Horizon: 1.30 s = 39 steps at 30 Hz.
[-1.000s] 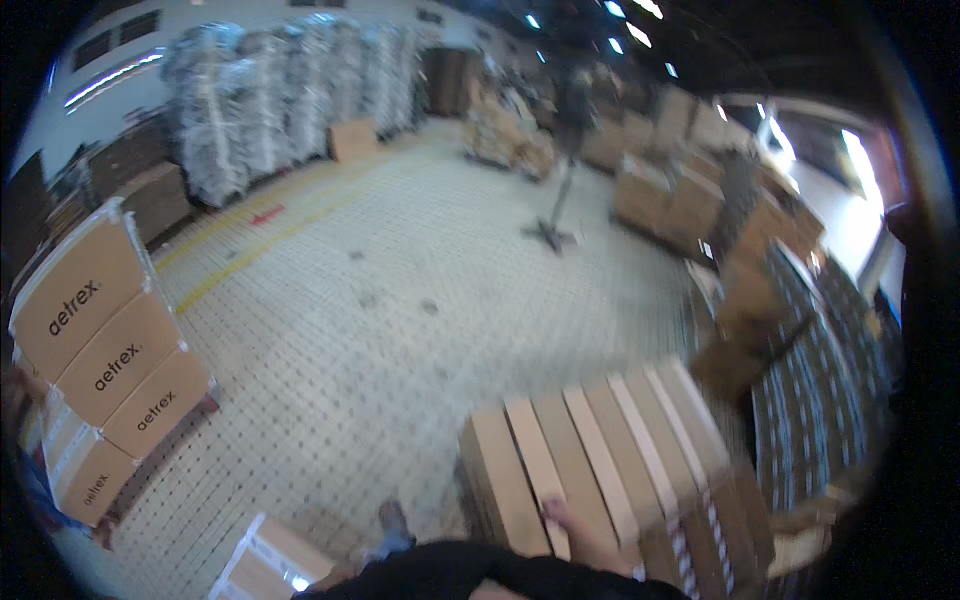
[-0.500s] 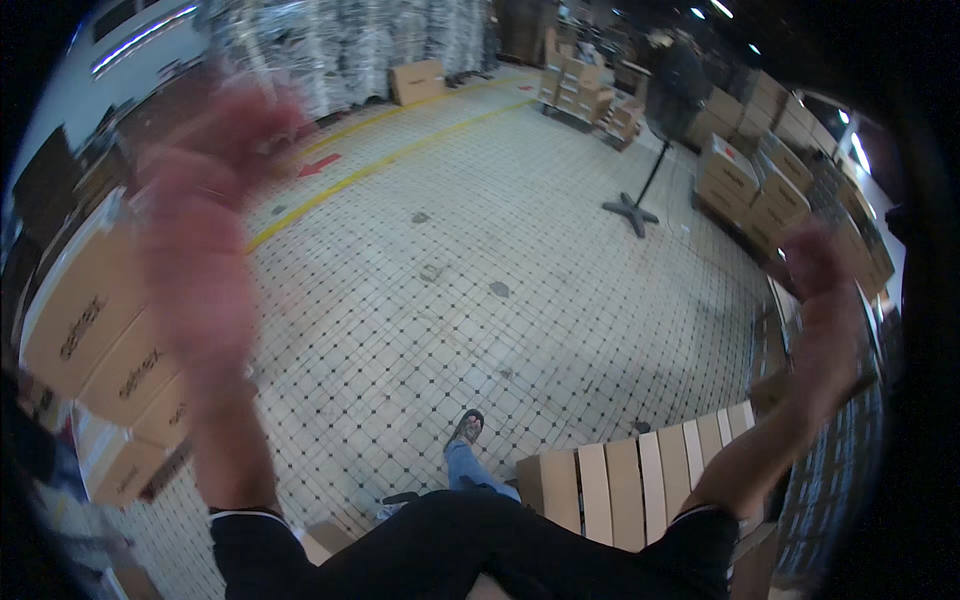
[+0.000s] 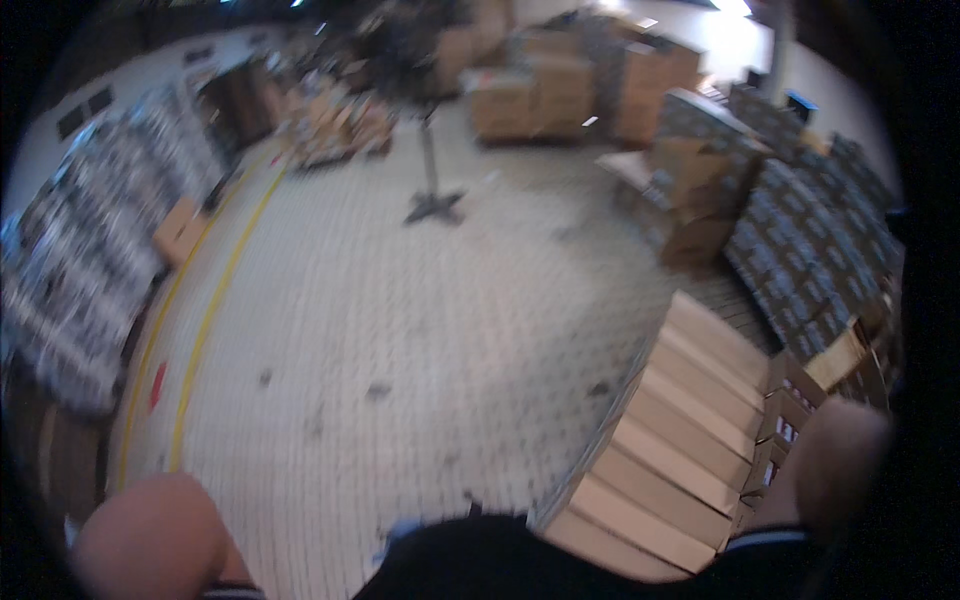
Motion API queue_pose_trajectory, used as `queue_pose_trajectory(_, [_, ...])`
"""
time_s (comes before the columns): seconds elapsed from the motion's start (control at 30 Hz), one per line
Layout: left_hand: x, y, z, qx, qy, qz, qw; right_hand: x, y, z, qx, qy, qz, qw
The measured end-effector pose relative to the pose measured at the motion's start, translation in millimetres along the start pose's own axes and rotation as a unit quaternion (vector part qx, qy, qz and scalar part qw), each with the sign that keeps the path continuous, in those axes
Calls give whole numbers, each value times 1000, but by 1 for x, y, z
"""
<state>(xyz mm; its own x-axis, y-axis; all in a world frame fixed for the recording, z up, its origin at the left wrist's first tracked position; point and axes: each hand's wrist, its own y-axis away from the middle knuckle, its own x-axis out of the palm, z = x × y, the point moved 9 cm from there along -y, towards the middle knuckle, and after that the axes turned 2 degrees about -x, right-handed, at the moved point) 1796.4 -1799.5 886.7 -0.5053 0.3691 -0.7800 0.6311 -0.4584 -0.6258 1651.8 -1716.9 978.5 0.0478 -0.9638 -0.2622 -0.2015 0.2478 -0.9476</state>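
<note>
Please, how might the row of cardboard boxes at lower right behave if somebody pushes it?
The row of cardboard boxes would probably shift rather than roll, given its flat faces. It may feel fairly stiff, as the edges look straight. Weight is unclear: contents are hidden.

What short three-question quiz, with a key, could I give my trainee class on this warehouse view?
1. True or false: the row of brown cartons lies nearer the person's right arm than the left arm.
2. Multiple choice: what colour are the long lines along the left side of the floor? A) blue B) yellow C) green
3. Open: which hand's fingers can you make out?

Key: 1. True. 2. B. 3. Neither; parts of both arms show, but no fingers.
</note>
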Motion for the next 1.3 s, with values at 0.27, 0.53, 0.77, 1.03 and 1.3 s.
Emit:
queue_pose_trajectory(0.27, [94,-62,151,169,215,30,961,58,11,-80,41,157,38,986])
queue_pose_trajectory(0.53, [121,-74,237,374,381,39,845,26,2,-77,122,546,83,825])
queue_pose_trajectory(0.77, [117,-96,317,471,454,30,755,-36,-24,23,197,837,23,511])
queue_pose_trajectory(1.03, [163,-117,468,529,455,19,716,22,61,86,86,907,-102,399])
queue_pose_trajectory(1.3, [231,-209,610,517,422,46,743,220,590,-358,725,482,166,464])
